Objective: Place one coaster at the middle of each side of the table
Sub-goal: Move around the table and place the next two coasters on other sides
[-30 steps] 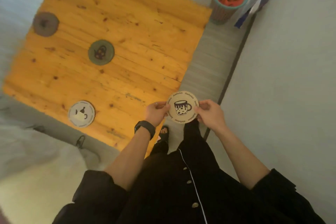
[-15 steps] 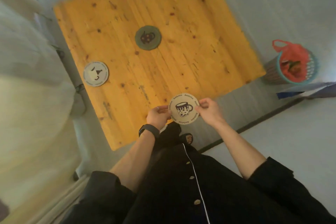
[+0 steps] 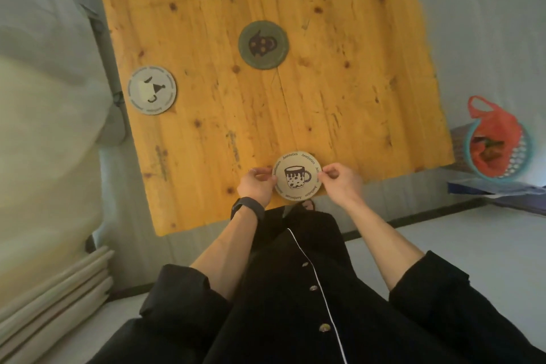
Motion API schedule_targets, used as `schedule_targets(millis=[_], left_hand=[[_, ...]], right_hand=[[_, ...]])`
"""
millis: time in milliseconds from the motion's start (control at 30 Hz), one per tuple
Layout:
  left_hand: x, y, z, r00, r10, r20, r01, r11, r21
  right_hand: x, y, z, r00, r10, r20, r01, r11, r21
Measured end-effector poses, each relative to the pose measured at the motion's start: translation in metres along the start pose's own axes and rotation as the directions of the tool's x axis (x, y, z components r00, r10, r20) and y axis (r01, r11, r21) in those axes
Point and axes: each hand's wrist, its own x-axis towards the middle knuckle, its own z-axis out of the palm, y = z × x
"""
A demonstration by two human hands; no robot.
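Observation:
A round cream coaster with a mug drawing [image 3: 296,176] is pinched at its two sides, by my left hand [image 3: 256,185] and by my right hand [image 3: 342,183]. It hovers over the near edge of the orange wooden table [image 3: 339,97], about midway along that side. A grey coaster with a pale picture [image 3: 152,89] lies at the table's left edge. A dark green coaster [image 3: 263,44] lies near the table's middle. A black watch sits on my left wrist.
A teal basket lined with a red bag [image 3: 496,151] stands on the floor right of the table. Pale bedding [image 3: 44,127] and a folded stack [image 3: 56,284] fill the left side. My black clothing covers the bottom of the view.
The view has swung round so the table's near edge faces me. Both hands kept hold of the mug coaster, which now hangs over that edge's middle. The far grey coaster has left the view.

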Motion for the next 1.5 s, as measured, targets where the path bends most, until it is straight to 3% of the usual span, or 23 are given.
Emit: schedule_targets(millis=[333,700,1167,1300,1500], left_hand=[[0.011,0.011,0.023,0.992,0.036,-0.121,-0.035,0.999,0.012],[0.003,0.006,0.032,0.978,0.082,-0.192,-0.077,0.996,0.036],[-0.004,0.001,0.041,0.964,0.091,-0.251,-0.098,0.995,-0.013],[-0.002,0.006,0.038,0.967,0.133,-0.216,-0.121,0.990,0.069],[-0.004,0.003,0.041,0.922,0.346,-0.174,-0.278,0.904,0.326]], right_hand=[[0.035,-0.002,-0.003,0.998,-0.060,-0.032,0.058,0.995,-0.078],[0.040,0.007,-0.007,0.990,-0.137,0.029,0.140,0.982,-0.129],[0.036,0.015,-0.005,0.978,-0.203,-0.043,0.200,0.977,-0.069],[0.037,0.013,-0.006,0.980,-0.194,-0.034,0.190,0.978,-0.088],[0.036,0.014,-0.003,0.976,-0.216,-0.031,0.211,0.970,-0.122]])
